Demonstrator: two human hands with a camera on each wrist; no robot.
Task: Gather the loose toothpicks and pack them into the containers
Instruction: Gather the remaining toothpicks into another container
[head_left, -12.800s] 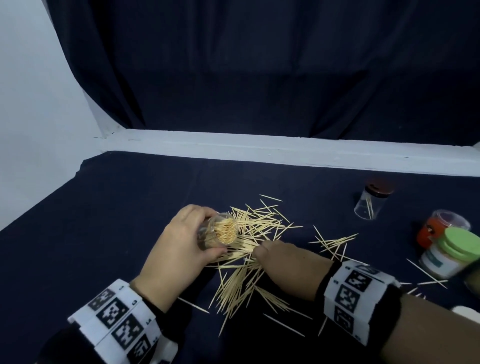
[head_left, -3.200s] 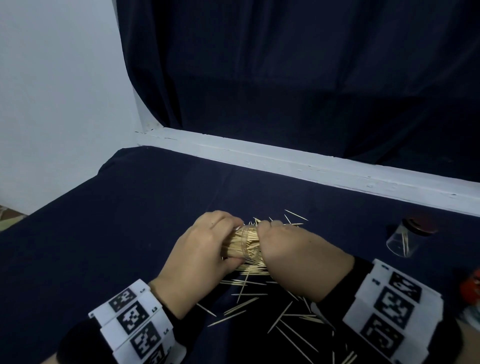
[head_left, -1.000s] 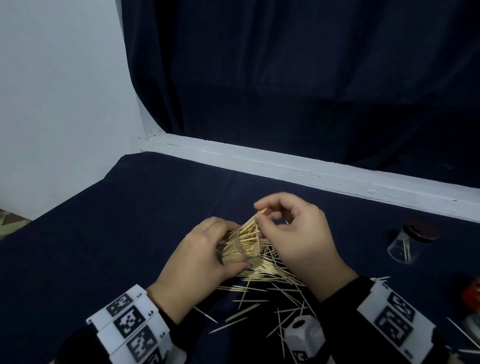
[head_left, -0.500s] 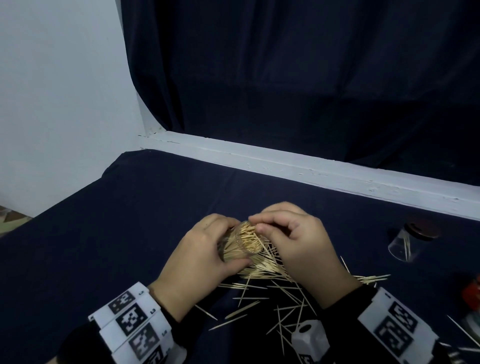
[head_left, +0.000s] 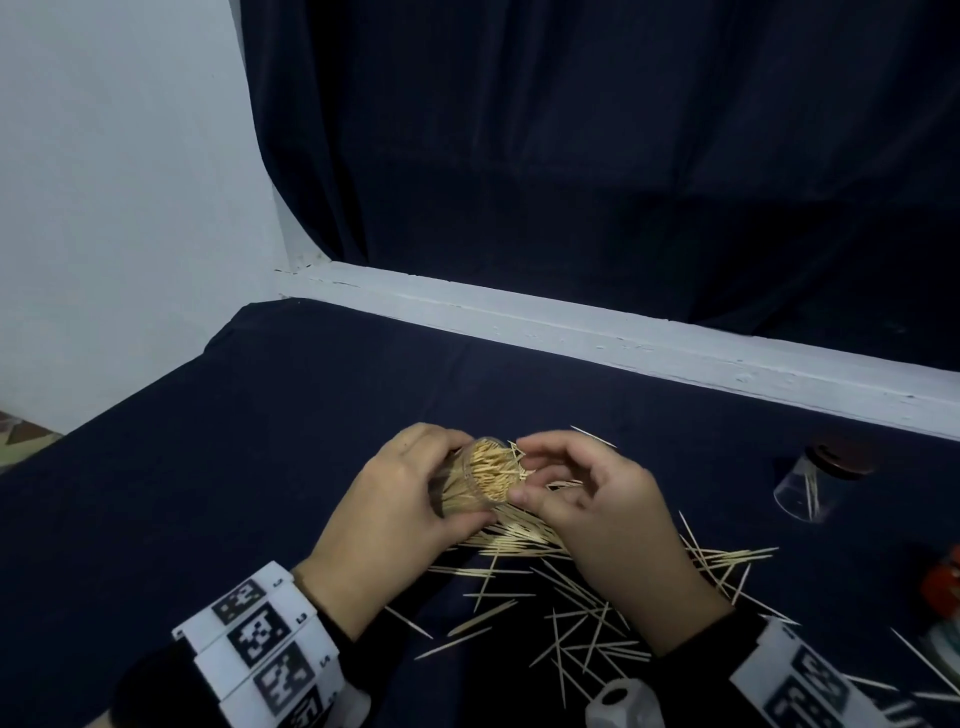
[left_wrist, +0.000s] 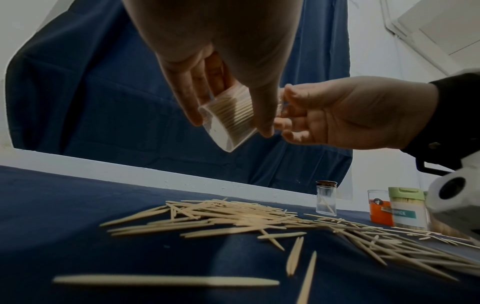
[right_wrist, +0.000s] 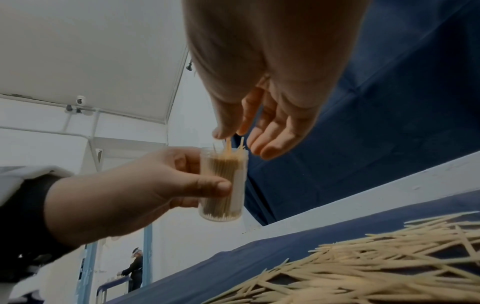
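The left hand (head_left: 395, 512) is wrapped around a small clear plastic cylinder container (head_left: 480, 475) stuffed with pale wooden toothpicks, held up off the table and tilted with its open mouth toward the right hand (head_left: 597, 512). The right hand sits just beside that mouth with its fingers loosely curled. In the right wrist view the thumb and forefinger tips meet a few sticks poking up above the rim (can't tell for sure whether it's actually pinching them or just tapping them down).

Directly under both hands, toward the table's near edge, the loose toothpicks (head_left: 561, 587) lie in a messy heap on the dark navy cloth-covered table (head_left: 249, 467), thin, pointed at both ends, criss-crossing every which way.

Over by the table's right edge there's a clear little jar with a dark lid (head_left: 818, 480) with a couple of sticks inside. The left wrist view shows an orange container (left_wrist: 378, 207) and a green-lidded toothpick tub (left_wrist: 407, 207) next to it.
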